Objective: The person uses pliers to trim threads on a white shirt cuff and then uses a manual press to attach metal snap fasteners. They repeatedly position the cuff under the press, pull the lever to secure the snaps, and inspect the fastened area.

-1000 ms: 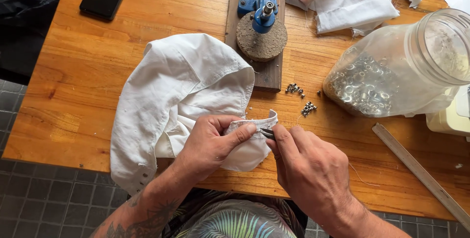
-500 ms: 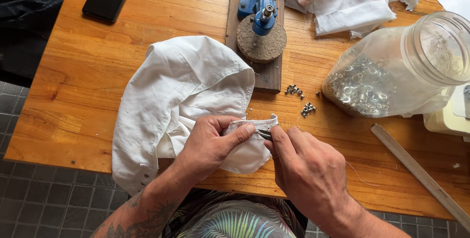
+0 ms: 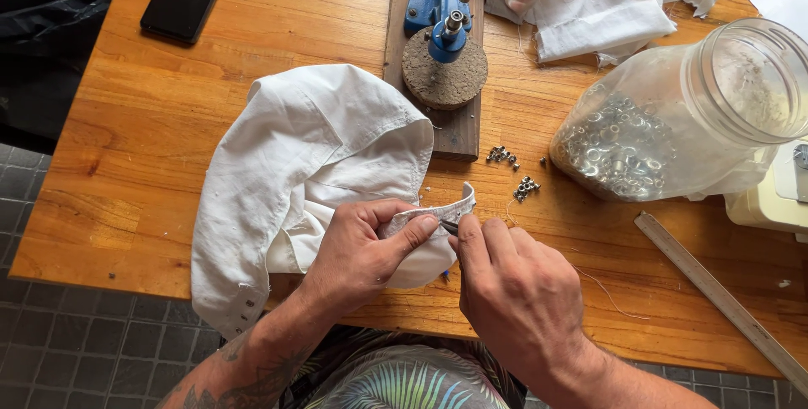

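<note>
- Your white cotton garment lies crumpled at the centre of the frame on the varnished wooden table; its long axis runs from the lower left up toward the centre, and a narrow folded band of it points right, toward the frame's middle.
- Your left hand is closed on that band, thumb pressing it flat from above.
- Your right hand sits just right of the band, fingers pinched tight on a small dark metal tool whose tip touches the cloth; what kind of tool it is cannot be told.
- The cloth looks soft and creased, with small snaps along its lower-left hem.
- Loose silver metal eyelets lie scattered just above your hands.
- A clear plastic jar of eyelets lies tipped on its side at the right.
- A blue metal hand press stands on a round cork pad at the top centre.
</note>
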